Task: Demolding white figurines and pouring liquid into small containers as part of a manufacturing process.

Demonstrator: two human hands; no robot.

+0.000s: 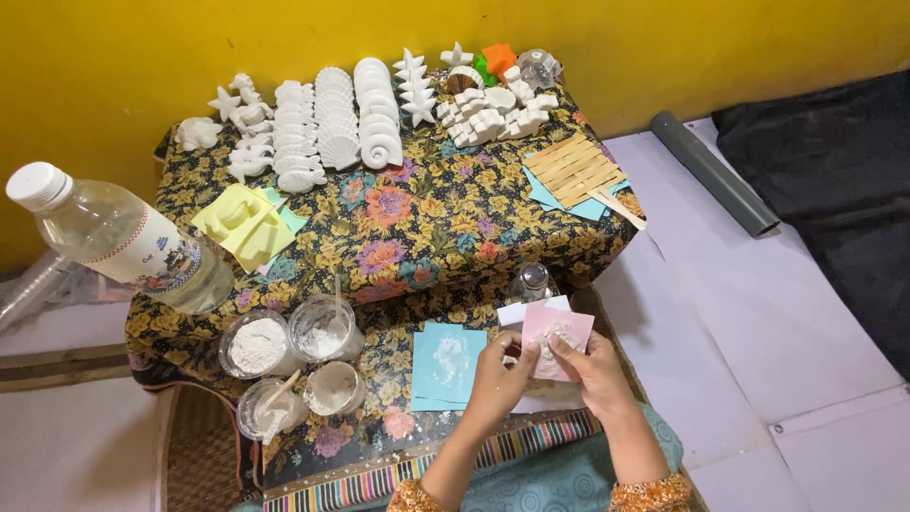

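Matt pink mould (559,339), floral cloth (417,218)

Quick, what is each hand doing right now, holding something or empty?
Left hand: closed on the left edge of the pink card.
Right hand: closed on the same pink card, fingers over its right side.

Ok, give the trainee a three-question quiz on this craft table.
1. True or false: both hands hold the pink mould.
2. Which lies directly left of the left hand? A) blue mould B) water bottle C) wooden sticks
3. What colour is the wall behind the white plaster casts?

Key: 1 true; 2 A; 3 yellow.
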